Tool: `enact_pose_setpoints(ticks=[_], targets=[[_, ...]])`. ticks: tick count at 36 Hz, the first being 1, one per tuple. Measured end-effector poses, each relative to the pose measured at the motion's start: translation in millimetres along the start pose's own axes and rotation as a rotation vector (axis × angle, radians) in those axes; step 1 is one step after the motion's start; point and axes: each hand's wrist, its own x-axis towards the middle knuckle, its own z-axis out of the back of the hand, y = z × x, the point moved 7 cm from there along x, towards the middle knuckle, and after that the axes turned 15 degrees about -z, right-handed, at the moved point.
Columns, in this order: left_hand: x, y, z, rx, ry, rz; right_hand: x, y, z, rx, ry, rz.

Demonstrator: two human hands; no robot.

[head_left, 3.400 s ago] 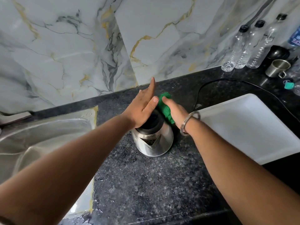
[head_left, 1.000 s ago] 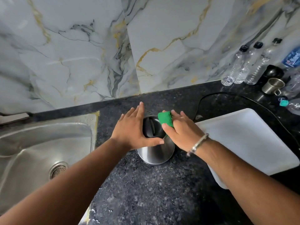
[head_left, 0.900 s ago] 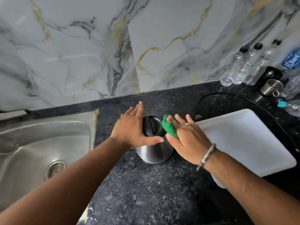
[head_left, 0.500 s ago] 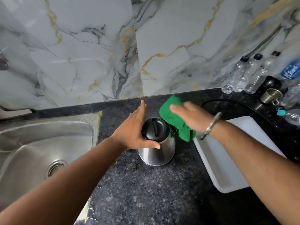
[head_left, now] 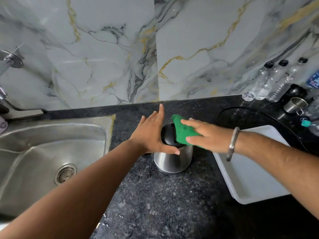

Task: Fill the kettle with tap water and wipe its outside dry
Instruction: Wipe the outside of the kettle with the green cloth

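A steel kettle [head_left: 170, 161] with a black lid stands upright on the dark granite counter [head_left: 155, 204], just right of the sink. My left hand [head_left: 151, 135] lies against its left upper side, fingers stretched out flat and thumb curled round the front below the lid. My right hand [head_left: 208, 137] presses a green cloth [head_left: 183, 131] flat onto the right part of the lid with spread fingers. The kettle's handle and spout are hidden.
A steel sink [head_left: 51, 152] lies at the left, with a tap [head_left: 6, 100] at its far left edge. A white tray [head_left: 250, 178] sits to the right of the kettle. A black cable [head_left: 222, 114], several plastic bottles [head_left: 265, 83] and a steel cup [head_left: 295, 104] stand at the back right.
My right hand has brought the green cloth from behind and right of the kettle onto the lid. My left hand has stayed on the kettle's left side. The kettle has not moved.
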Motion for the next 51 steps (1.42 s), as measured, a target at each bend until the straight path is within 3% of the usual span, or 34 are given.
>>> enact_pose_setpoints(ticks=[3, 10, 11, 13, 20, 24, 27, 34, 37, 40, 42, 47, 51], targets=[[0, 1, 0, 0.005, 0.006, -0.015, -7, -29, 25, 0.288, 0.079, -0.145], [2, 6, -4, 0.007, -0.008, -0.035, -30, -64, 79, 1.033, -0.195, -0.207], [2, 7, -5, 0.003, -0.011, -0.034, -34, -57, 79, 1.003, -0.256, -0.199], [2, 7, -4, -0.003, -0.015, -0.034, -39, -41, 66, 0.699, -0.35, -0.221], [4, 5, -4, 0.0, -0.01, -0.041, -27, 25, -22, -0.328, -0.398, -0.035], [3, 3, -4, -0.015, -0.003, -0.042, -23, 31, -20, -0.447, -0.459, -0.061], [4, 3, -2, -0.021, -0.016, -0.037, -13, 31, -17, -0.45, -0.365, -0.073], [2, 5, -3, -0.03, -0.035, -0.029, 11, 25, -1, -0.037, -0.042, -0.166], [1, 5, -4, -0.01, -0.028, -0.031, 16, 20, 12, 0.102, 0.014, -0.244], [1, 6, -5, -0.01, -0.018, -0.036, 14, -4, 20, 0.598, 0.129, -0.391], [1, 6, -4, -0.009, -0.015, -0.043, 10, -21, 23, 0.869, 0.227, -0.379], [1, 2, -1, 0.006, -0.029, -0.059, -33, -75, 49, 1.561, -0.001, -0.226], [1, -1, -1, -0.001, -0.027, -0.07, -61, -92, 42, 1.725, -0.106, -0.128]])
